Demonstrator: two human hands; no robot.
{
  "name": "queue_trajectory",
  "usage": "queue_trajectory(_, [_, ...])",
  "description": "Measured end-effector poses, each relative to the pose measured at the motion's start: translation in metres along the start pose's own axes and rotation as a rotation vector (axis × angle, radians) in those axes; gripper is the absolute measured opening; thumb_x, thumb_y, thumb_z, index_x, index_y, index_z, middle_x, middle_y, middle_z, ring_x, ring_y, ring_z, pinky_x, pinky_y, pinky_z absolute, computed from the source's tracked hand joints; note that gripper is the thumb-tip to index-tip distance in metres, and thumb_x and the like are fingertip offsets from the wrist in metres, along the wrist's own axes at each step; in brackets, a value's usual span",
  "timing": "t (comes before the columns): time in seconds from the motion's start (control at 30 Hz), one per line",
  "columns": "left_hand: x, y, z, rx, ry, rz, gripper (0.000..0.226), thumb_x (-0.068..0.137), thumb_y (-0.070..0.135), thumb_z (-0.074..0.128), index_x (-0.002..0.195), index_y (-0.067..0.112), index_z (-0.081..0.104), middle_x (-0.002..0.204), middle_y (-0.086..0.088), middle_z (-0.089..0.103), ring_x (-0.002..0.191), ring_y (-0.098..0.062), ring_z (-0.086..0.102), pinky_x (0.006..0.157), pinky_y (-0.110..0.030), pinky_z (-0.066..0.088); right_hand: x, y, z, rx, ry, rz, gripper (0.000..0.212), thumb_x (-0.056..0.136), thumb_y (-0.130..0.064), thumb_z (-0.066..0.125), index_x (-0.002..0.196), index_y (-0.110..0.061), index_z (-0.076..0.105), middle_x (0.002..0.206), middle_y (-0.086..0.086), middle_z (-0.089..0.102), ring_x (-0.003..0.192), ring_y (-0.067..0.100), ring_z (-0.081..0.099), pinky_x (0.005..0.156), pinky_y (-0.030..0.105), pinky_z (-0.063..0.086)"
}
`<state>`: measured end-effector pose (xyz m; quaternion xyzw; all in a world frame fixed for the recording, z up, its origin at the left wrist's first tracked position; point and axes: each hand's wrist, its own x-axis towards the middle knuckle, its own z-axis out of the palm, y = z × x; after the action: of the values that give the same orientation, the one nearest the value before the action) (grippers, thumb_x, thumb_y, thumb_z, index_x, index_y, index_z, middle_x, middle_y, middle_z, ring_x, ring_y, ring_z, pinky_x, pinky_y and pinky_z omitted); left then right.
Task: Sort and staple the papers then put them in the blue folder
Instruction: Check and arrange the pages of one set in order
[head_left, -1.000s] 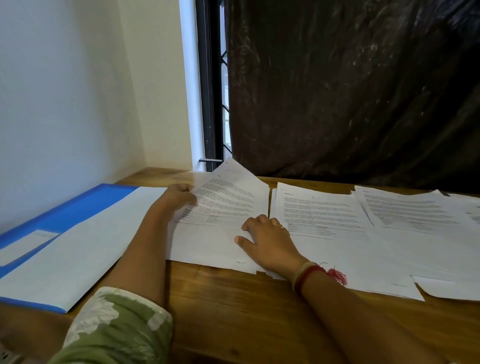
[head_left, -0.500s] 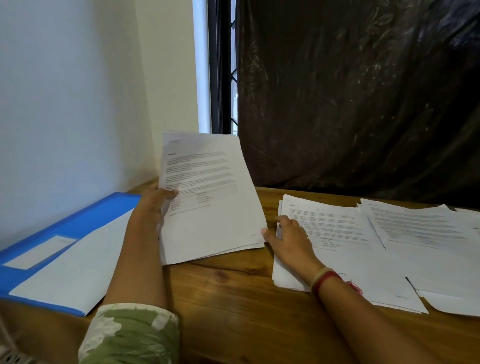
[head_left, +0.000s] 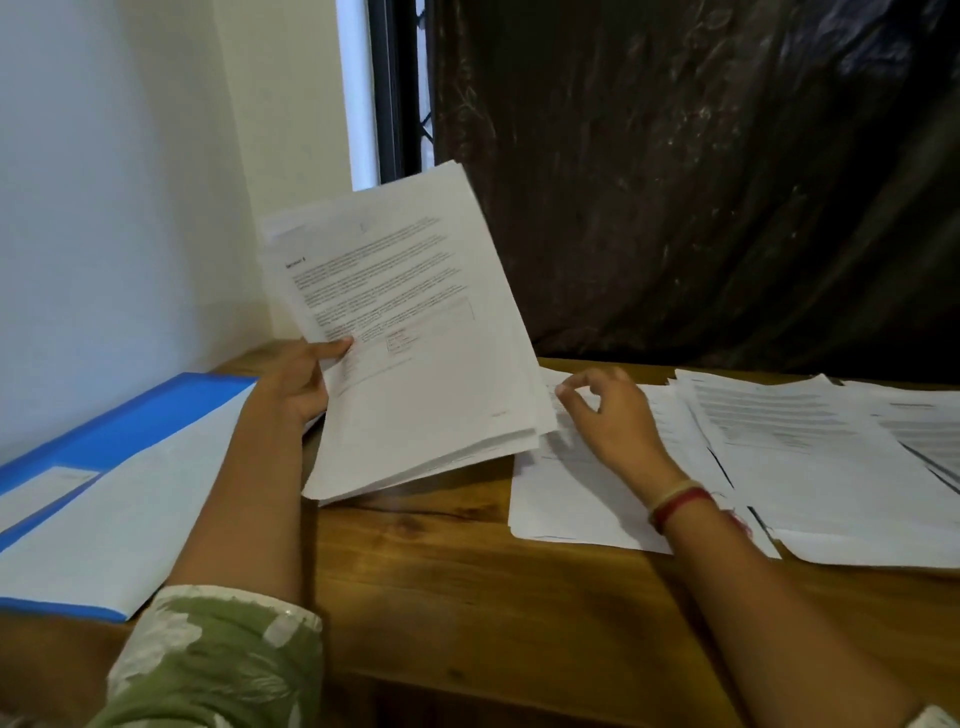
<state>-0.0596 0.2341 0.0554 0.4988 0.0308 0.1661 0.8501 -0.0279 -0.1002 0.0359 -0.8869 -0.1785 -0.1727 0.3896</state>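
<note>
**Step in hand: squaring one sorted set before stapling (a judgement).**

The left hand (head_left: 296, 384) is holding a stack of papers (head_left: 415, 338) at the centre of the frame, above the wooden surface (head_left: 441, 571). Its grip is pinching the stack's left edge, with the thumb lying on the printed face. The right hand (head_left: 613, 421) is hovering right of centre over a loose sheet (head_left: 571, 493). Its fingers are curled, but blur is hiding whether its grip is holding anything.

To do this well:
- The lower sheets are fanning out, so tap the lower edge on the surface until all sheets are lining up.
- Support the free right edge with the right hand, because a one-sided pinch is letting the sheets slide.
- Check the heading against the other piles (head_left: 810, 457) at the right of the frame.

**Orientation.** The stack is standing nearly upright, with its printed face towards the camera. Its long axis is running bottom to top, with the top leaning towards the upper left. The blue folder (head_left: 130, 426) is lying at the lower left.
</note>
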Motion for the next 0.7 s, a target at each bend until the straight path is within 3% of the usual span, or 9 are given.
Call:
queue_trajectory(0.1, [0.004,-0.011,0.020,0.056,-0.090,-0.030,0.042,0.084,0.000,0.059,0.125,0.009,0.059,0.120,-0.010,0.064,0.101,-0.020,0.067,0.083,-0.033,0.057,-0.003,0.021,-0.016,-0.024,-0.071,0.027,0.017,0.094,-0.044,0.056,0.099,-0.028,0.060,0.141,0.004,0.047,0.127,0.025,0.046,0.106,0.037,0.037])
queue_trajectory(0.17, [0.008,-0.023,0.034,0.093,-0.160,-0.073,0.059,0.076,-0.002,0.067,0.133,0.007,0.055,0.129,-0.013,0.060,0.112,-0.025,0.062,0.095,-0.039,0.051,-0.004,0.035,-0.027,-0.058,-0.167,0.044,0.024,0.091,-0.046,0.059,0.105,-0.027,0.061,0.142,0.002,0.046,0.129,0.026,0.045,0.107,0.040,0.036])
queue_trajectory(0.23, [0.009,-0.033,0.045,0.130,-0.209,-0.121,0.071,0.071,-0.001,0.072,0.138,0.008,0.050,0.136,-0.013,0.056,0.124,-0.030,0.054,0.106,-0.046,0.042,-0.007,0.046,-0.035,-0.159,-0.316,0.004,0.045,0.086,-0.050,0.064,0.124,-0.027,0.056,0.145,-0.001,0.043,0.132,0.028,0.043,0.109,0.042,0.036])
queue_trajectory(0.3, [0.010,-0.040,0.049,0.143,-0.220,-0.156,0.073,0.070,-0.003,0.072,0.138,0.007,0.050,0.136,-0.014,0.056,0.125,-0.032,0.053,0.101,-0.048,0.046,-0.016,0.053,-0.041,-0.237,-0.481,-0.050,0.076,0.076,-0.066,0.065,0.140,-0.035,0.039,0.150,-0.004,0.036,0.136,0.027,0.037,0.113,0.048,0.033])
queue_trajectory(0.4, [0.012,-0.047,0.044,0.121,-0.210,-0.201,0.085,0.062,-0.001,0.079,0.141,0.007,0.046,0.139,-0.017,0.052,0.127,-0.036,0.050,0.100,-0.050,0.047,-0.030,0.060,-0.048,-0.241,-0.614,-0.084,0.106,0.052,-0.093,0.054,0.142,-0.052,0.018,0.157,-0.012,0.024,0.142,0.021,0.026,0.117,0.056,0.021])
queue_trajectory(0.47, [0.013,-0.051,0.041,0.112,-0.176,-0.243,0.087,0.061,0.000,0.080,0.141,0.009,0.047,0.141,-0.015,0.051,0.126,-0.035,0.051,0.101,-0.052,0.045,-0.038,0.066,-0.050,-0.289,-0.688,-0.124,0.107,0.050,-0.097,0.048,0.142,-0.057,0.011,0.159,-0.016,0.015,0.146,0.019,0.016,0.119,0.055,0.013])
queue_trajectory(0.6, [0.011,-0.058,0.046,0.093,-0.083,-0.270,0.055,0.082,-0.007,0.058,0.134,0.009,0.053,0.131,-0.012,0.060,0.116,-0.032,0.059,0.080,-0.044,0.058,-0.044,0.074,-0.046,-0.371,-0.729,-0.192,0.105,0.053,-0.101,0.031,0.144,-0.059,0.001,0.161,-0.020,0.004,0.149,0.017,0.008,0.120,0.052,0.003])
queue_trajectory(0.7, [0.011,-0.060,0.044,0.084,-0.102,-0.280,0.069,0.071,-0.006,0.064,0.137,0.009,0.052,0.133,-0.013,0.058,0.121,-0.033,0.057,0.084,-0.046,0.056,-0.040,0.080,-0.037,-0.343,-0.672,-0.203,0.100,0.058,-0.100,0.030,0.146,-0.057,0.008,0.159,-0.020,0.013,0.148,0.017,0.016,0.120,0.056,0.010])
